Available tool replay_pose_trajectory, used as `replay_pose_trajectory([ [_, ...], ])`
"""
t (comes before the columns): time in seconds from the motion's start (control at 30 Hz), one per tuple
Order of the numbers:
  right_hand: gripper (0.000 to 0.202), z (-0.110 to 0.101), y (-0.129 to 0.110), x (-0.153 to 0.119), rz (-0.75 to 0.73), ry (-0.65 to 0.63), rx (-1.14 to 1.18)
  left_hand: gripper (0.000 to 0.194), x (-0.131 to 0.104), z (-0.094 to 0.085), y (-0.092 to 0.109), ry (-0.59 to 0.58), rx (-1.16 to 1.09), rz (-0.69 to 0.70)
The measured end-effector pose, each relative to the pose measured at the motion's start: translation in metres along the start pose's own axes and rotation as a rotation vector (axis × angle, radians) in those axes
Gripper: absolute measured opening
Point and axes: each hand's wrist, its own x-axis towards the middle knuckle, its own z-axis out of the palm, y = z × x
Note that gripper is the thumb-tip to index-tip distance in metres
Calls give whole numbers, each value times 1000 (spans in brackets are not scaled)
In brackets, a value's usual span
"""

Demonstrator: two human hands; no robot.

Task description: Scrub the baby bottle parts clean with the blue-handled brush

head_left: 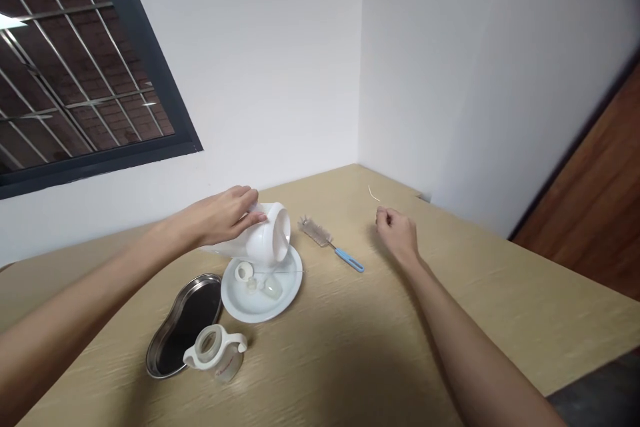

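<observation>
My left hand (233, 215) grips a white plastic jug (263, 240), tipped so its mouth faces right, above a white plate (260, 317). On the plate lie a white ring (244, 271), a translucent bottle teat (272, 287), a small pale part (251, 285) and a thin wire-like rod (283, 271). My right hand (397, 232) is closed in a pinch above the table, to the right of a bottle brush (315, 231) with a blue handle. A thin white bent straw-like piece (373, 193) sticks up from its fingertips.
A kidney-shaped steel dish (185, 327) stands left of the plate. In front of it is a two-handled baby bottle (220, 353), upright and without a lid. Walls meet behind the wooden table (350, 327); a barred window (75, 60) is at upper left.
</observation>
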Motion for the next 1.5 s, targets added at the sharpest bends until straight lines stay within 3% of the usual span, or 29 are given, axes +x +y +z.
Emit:
replay_pose_trajectory([
  [0.2, 38, -2, -2, -1, 12, -21, -10, 44, -3, -2, -19, -6, 56, -82],
  [0.47, 34, -3, -3, -1, 14, -44, -37, 40, -34, -3, -41, -53, 121, -166],
  [0.57, 33, -2, -3, 0, 14, -43, -45, 40, -41, -3, -44, -19, 179, -197],
  [0.87, 36, 1, 3, 1, -10, -37, -27, 39, -46, 12, -37, 82, 211, -48],
  [1.0, 37, 4, 6, 1, -41, -26, -7, 38, -39, 22, -29, 122, 193, 60],
  [1.17, 38, 3, 6, 2, -48, -16, -9, 45, -13, 30, -15, 214, 143, 222],
  [1.33, 39, -1, 5, 3, -50, -21, -20, 49, 14, 30, -1, 196, 232, 207],
  [1.5, 38, -1, 5, 3, -44, -18, -32, 50, 18, 24, -12, 155, 348, 193],
])
